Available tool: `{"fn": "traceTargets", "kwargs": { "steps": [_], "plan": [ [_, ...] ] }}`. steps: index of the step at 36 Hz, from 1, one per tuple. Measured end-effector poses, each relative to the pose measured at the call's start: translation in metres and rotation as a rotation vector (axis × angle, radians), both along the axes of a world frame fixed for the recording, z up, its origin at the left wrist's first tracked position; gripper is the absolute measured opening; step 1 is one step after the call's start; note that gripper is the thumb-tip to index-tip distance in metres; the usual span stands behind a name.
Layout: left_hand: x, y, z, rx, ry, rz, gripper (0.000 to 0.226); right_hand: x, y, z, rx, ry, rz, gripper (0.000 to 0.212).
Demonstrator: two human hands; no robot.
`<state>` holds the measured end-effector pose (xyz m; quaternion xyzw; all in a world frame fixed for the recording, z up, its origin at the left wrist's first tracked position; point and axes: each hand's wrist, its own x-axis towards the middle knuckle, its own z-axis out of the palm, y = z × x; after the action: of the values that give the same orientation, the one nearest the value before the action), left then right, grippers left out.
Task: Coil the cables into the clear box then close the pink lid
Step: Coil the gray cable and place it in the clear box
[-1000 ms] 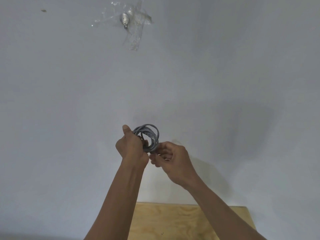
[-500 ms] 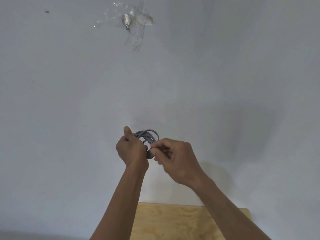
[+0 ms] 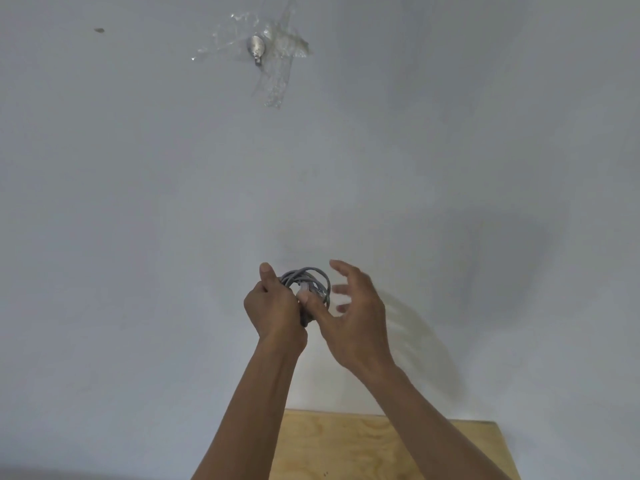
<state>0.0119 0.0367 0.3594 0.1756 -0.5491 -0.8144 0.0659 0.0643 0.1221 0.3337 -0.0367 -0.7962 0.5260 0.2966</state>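
1. The coiled cable [image 3: 306, 284] is grey, with a pale, near-clear plug at its middle.
2. The wall [image 3: 138, 202] behind is a plain, flat grey-white with no pattern; a soft darker shadow lies on it to the right.
3. The tabletop [image 3: 346, 445] at the near edge is light yellow-tan plywood with faint wavy grain.
4. High on the wall, a silvery metal hook [image 3: 256, 47] sits under clear, glinting tape [image 3: 277, 77].
5. A small brown speck [image 3: 99, 30] marks the far left.
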Motion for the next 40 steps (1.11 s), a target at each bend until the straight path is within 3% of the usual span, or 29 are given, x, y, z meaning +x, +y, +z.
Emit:
{"fn": "traceTargets", "kwargs": {
  "steps": [2, 11, 14, 18, 25, 30, 35, 40],
  "plan": [
    [0.002, 0.002, -0.003, 0.0, -0.003, -0.02, 0.05, 0.001, -0.005, -0.001, -0.106, -0.049, 0.058, 0.054],
    [0.006, -0.001, -0.008, -0.016, -0.03, 0.043, 0.05, 0.013, -0.023, -0.012, -0.236, 0.107, 0.052, 0.034],
    [0.005, -0.006, -0.003, -0.032, -0.032, 0.071, 0.052, 0.018, -0.025, -0.019, -0.093, 0.171, 0.017, 0.023],
    [0.002, -0.013, 0.001, -0.031, -0.05, 0.071, 0.05, 0.022, -0.026, -0.023, -0.024, 0.165, 0.098, 0.034],
    [0.001, -0.014, 0.0, 0.049, -0.058, 0.078, 0.05, 0.017, -0.034, -0.028, 0.162, 0.214, -0.045, 0.019],
    [-0.002, -0.017, -0.002, 0.073, -0.082, 0.098, 0.048, 0.018, -0.034, -0.028, -0.02, 0.184, -0.055, 0.006],
    [-0.007, -0.025, -0.004, 0.014, -0.059, 0.131, 0.049, 0.016, -0.017, -0.027, -0.345, -0.055, 0.084, 0.01],
    [-0.006, -0.022, -0.011, -0.088, -0.011, 0.103, 0.052, 0.017, -0.008, -0.018, -0.376, -0.048, 0.161, 0.017]
  ]
}}
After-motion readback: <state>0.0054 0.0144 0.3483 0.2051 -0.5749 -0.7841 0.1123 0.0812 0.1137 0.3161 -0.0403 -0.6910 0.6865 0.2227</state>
